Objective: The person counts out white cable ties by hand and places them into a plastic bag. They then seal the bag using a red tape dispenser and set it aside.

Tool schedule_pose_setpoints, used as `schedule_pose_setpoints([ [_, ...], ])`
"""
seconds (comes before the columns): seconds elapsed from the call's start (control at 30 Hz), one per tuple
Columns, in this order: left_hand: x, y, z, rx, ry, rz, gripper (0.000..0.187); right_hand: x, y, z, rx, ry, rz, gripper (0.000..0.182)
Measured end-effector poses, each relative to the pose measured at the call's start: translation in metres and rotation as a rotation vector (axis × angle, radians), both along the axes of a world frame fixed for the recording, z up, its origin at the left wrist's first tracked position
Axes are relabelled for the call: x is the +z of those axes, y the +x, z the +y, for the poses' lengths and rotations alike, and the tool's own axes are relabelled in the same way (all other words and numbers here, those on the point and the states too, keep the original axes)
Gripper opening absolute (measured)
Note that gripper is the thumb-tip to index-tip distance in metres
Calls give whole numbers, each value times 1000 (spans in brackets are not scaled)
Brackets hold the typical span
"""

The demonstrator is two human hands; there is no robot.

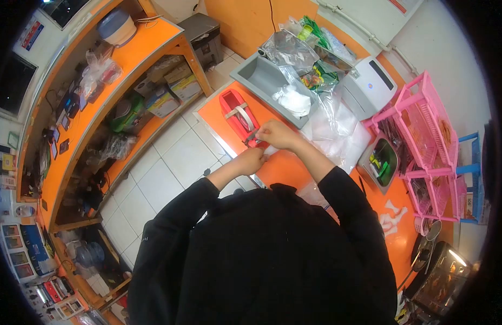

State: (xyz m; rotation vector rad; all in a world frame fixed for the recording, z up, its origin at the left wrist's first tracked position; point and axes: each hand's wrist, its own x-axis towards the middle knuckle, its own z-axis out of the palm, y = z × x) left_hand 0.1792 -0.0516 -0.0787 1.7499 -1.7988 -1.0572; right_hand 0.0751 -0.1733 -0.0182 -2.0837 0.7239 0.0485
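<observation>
Red dispenser-like holder [248, 112]: on orange bench [286, 170], near edge | left hand [252, 161], right hand [276, 134]: at its near end | grip: fingers bent, closure cannot tell | technique: steady the base, pull evenly

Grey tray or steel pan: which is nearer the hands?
The grey tray, just beyond the right hand, with a crumpled white bundle in it; the smaller steel pan sits farther off, beside the pink rack.

The red device [229, 101] looks of smooth plastic, a little glossy. The table [283, 173] is smooth and shiny. The tray [254, 76] seems matt plastic, the rack [435, 157] also plastic; the bags [333, 123] are glossy film, the sleeves [345, 195] matt cloth.
</observation>
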Motion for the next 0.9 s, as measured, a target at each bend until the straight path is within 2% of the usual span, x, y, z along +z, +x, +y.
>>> schedule_pose_setpoints([
  [0.1,7,2,-2,34,51,27,33,-44,3,-4,-132,117,-249,19],
  [0.2,0,2,-3,43,10,37,34,7,-2,14,-168,-49,-170,14],
  [0.3,-20,6,-7,-35,-82,37,34,24,-8,38,-248,-551,-234,10],
  [0.4,-6,6,-3,7,-35,69,31,23,-27,56,-251,-356,-228,8],
  [0.5,24,8,-1,21,151,348,24,-20,-56,61,-277,-219,-375,9],
  [0.6,50,14,1,27,403,708,18,-16,-69,72,-343,7,-377,10],
  [0.73,72,19,-1,-36,470,709,16,-33,-72,73,-343,-37,-450,10],
  [0.9,67,19,-1,8,621,799,17,-51,-67,72,-351,-114,-499,6],
])
